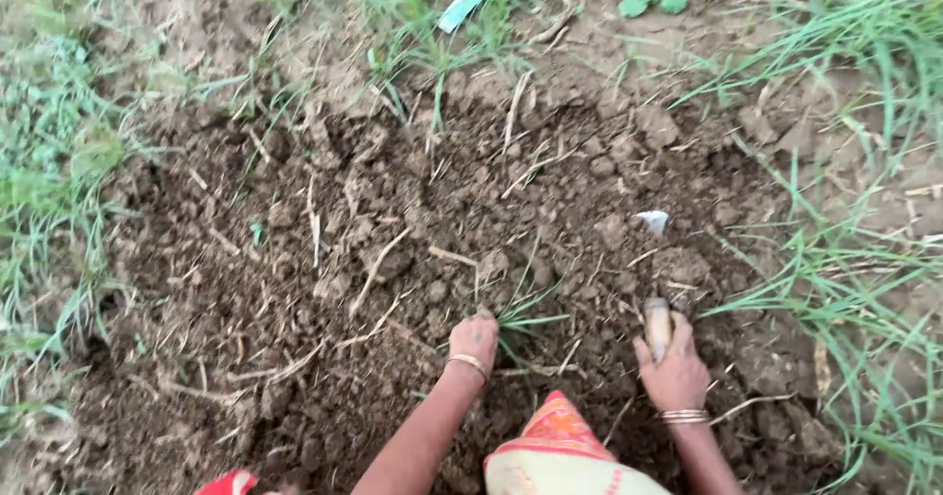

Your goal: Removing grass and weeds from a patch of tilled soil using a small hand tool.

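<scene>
My left hand point(473, 341) presses its curled fingers into the loose dark soil point(324, 259), right beside a small tuft of green grass point(519, 310). A thin bangle circles that wrist. My right hand point(673, 369) grips the wooden handle of a digging tool point(656, 324), whose far end is buried in the soil. Several bangles ring the right wrist. An orange and cream cloth point(555, 448) covers my knee between the two arms.
Dry straw and roots lie scattered over the dug patch. Grass point(864, 289) borders it on the right, left and top. A white scrap point(652, 220) lies on the soil, and a blue-and-white wrapper point(463, 2) lies at the top edge.
</scene>
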